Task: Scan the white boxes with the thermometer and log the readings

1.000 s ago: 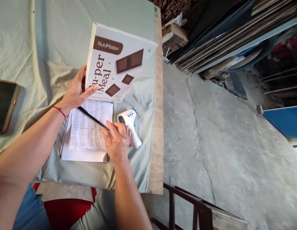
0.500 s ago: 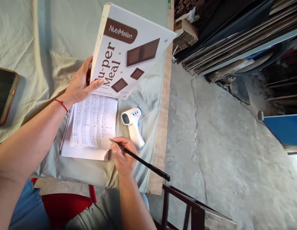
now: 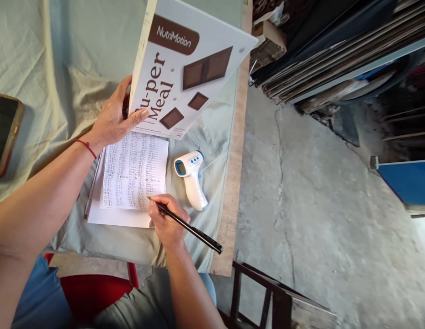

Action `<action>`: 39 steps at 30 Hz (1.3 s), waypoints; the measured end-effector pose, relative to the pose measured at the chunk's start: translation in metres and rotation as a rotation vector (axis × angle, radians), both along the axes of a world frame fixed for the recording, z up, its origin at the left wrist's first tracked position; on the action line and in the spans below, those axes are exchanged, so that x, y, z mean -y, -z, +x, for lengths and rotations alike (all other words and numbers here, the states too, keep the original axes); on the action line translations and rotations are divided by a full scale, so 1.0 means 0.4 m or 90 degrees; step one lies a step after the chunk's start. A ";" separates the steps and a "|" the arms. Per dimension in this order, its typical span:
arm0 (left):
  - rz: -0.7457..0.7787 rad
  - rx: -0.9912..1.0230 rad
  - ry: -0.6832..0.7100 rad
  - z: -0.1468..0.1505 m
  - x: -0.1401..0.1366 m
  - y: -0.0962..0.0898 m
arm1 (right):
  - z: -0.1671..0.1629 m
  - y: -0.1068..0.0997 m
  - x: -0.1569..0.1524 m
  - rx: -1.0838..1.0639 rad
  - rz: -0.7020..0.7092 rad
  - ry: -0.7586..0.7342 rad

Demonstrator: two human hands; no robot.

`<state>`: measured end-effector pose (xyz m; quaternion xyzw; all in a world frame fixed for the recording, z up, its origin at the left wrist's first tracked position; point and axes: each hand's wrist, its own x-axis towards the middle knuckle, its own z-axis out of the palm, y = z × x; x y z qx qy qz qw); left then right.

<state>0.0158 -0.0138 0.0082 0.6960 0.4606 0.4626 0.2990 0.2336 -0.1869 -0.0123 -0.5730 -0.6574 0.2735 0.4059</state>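
in right hand [image 3: 168,225], black pen [image 3: 195,231]

I see the widest room over the cloth [image 3: 89,41] between the phone [image 3: 5,132] and the box [image 3: 171,68]; a hand could pass there, beyond the left hand [image 3: 111,119]. The box, held up at a tilt, blocks my way at the far end of the papers [image 3: 116,218], and the left forearm [image 3: 51,196] bars a low sweep from the phone side. Opposite, I have 1 slim gap between the papers and the thermometer [image 3: 193,183], its near end stopped by the right hand [image 3: 169,224]. The pen [image 3: 195,232] juts back toward the wooden table edge [image 3: 230,214]. Between that edge and the thermometer, 1 strip of cloth offers passage.
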 end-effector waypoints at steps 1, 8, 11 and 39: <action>0.004 -0.007 -0.004 0.000 -0.001 0.002 | 0.000 0.000 0.000 0.002 0.000 -0.007; 0.037 -0.019 -0.009 -0.001 -0.006 0.012 | 0.000 -0.004 -0.001 0.024 0.010 -0.007; 0.033 -0.003 -0.002 -0.001 -0.004 0.010 | 0.001 -0.004 -0.001 0.017 0.017 -0.017; 0.029 0.052 0.005 -0.004 -0.013 0.021 | 0.004 -0.001 -0.002 0.025 0.092 -0.007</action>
